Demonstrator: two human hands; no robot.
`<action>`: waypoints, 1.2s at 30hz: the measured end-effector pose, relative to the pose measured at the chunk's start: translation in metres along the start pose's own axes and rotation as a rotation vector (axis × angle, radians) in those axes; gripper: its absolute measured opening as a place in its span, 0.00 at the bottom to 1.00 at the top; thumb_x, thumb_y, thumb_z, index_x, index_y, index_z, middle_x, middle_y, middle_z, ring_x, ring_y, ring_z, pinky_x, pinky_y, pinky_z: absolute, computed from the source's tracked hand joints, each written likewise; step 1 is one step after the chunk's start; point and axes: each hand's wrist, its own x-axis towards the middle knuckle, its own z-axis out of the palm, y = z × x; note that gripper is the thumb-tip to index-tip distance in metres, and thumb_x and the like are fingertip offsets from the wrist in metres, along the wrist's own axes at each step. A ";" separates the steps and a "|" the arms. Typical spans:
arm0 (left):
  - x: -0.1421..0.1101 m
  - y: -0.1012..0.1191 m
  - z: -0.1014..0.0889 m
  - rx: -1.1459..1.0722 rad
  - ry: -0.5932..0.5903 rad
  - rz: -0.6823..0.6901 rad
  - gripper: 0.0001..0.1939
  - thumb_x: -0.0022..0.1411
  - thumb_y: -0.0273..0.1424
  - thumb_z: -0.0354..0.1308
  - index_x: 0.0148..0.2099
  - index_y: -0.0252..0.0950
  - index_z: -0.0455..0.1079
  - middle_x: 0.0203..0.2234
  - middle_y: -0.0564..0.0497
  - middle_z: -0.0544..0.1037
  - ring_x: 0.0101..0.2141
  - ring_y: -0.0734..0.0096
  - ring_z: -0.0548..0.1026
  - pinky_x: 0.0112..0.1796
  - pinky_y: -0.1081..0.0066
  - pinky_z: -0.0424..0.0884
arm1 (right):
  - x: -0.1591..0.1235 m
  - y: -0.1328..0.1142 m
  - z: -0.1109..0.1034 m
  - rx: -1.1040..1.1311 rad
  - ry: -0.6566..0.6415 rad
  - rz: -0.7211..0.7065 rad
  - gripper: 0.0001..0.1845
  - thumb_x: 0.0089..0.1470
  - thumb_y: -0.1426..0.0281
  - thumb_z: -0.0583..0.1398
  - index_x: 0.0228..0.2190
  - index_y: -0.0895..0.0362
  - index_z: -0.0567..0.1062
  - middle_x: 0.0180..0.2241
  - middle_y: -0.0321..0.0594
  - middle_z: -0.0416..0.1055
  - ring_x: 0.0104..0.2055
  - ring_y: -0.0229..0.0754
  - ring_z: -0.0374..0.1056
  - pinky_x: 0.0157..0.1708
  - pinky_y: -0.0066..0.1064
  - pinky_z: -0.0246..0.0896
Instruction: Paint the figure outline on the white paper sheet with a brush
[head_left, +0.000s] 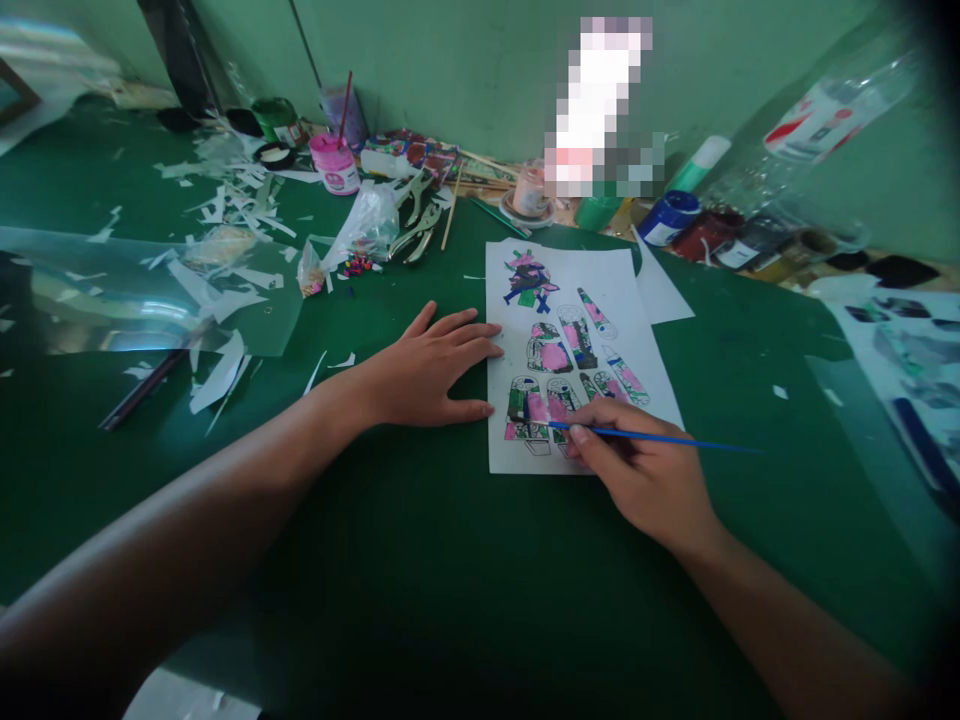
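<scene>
A white sheet of paper [645,330] printed with outlined shapes, partly painted pink, green and blue, lies on the green table [420,560]. My left hand [431,365] lies flat and open on the table, fingertips touching the sheet's left edge. My right hand [645,475] rests on the sheet's lower part, pinched shut on a thin blue paintbrush [660,437]. The brush tip touches a dark green painted shape at the lower left of the sheet.
Paint jars, among them a pink jar [335,162], a green jar [274,120] and a blue-capped jar [670,216], line the wall. Pliers [416,225], a plastic bag [364,230], paper scraps [225,290] and clear film [112,300] lie left. Another printed sheet [900,360] sits right.
</scene>
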 end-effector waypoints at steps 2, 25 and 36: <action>0.000 0.000 0.000 0.003 -0.003 -0.001 0.35 0.65 0.54 0.52 0.66 0.41 0.58 0.70 0.48 0.52 0.69 0.52 0.43 0.65 0.42 0.31 | 0.000 0.000 0.000 0.009 0.009 0.013 0.07 0.59 0.68 0.61 0.36 0.56 0.78 0.30 0.39 0.77 0.29 0.41 0.74 0.26 0.33 0.73; 0.000 0.000 0.001 0.005 0.000 0.005 0.35 0.65 0.54 0.52 0.66 0.41 0.57 0.70 0.49 0.52 0.69 0.52 0.43 0.65 0.43 0.31 | 0.001 0.001 0.000 -0.011 -0.039 -0.009 0.07 0.60 0.66 0.61 0.37 0.54 0.79 0.33 0.40 0.78 0.32 0.43 0.76 0.31 0.35 0.75; 0.000 -0.001 0.001 -0.001 0.007 0.007 0.35 0.65 0.54 0.52 0.66 0.41 0.57 0.70 0.48 0.52 0.69 0.51 0.44 0.65 0.43 0.31 | -0.001 0.003 0.000 0.024 -0.016 0.041 0.07 0.60 0.67 0.60 0.35 0.55 0.78 0.29 0.39 0.76 0.28 0.42 0.73 0.23 0.31 0.70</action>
